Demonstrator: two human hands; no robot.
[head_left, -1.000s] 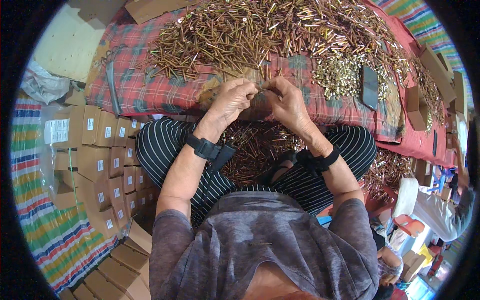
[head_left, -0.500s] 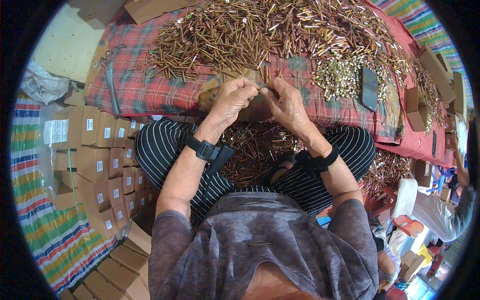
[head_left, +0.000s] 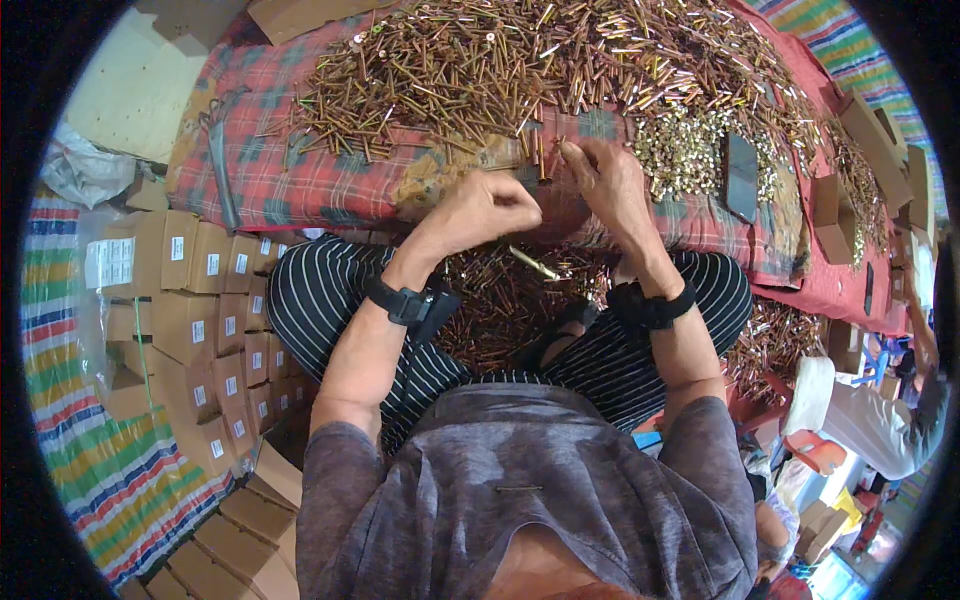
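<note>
My left hand hovers at the near edge of the cloth-covered table, fingers loosely curled and apart, nothing visible between them. Just below it, a brass-coloured bolt is in mid-air, smeared by motion, over a heap of bolts between my knees. My right hand is farther forward, thumb and forefinger pinched on the end of a bolt lying on the cloth; the fingers partly hide it. Beside those fingertips lie a couple of long bolts. A large pile of bolts covers the far side.
Small shiny gold metal pieces lie in a heap at right, beside a dark phone. A long metal hand tool rests at the table's left. Stacked cardboard boxes stand on my left; an open carton sits at right.
My hands met fingertip to fingertip before; now they are apart. The left dropped slightly and let a bolt go. The right moved right and forward to a bolt on the cloth.
</note>
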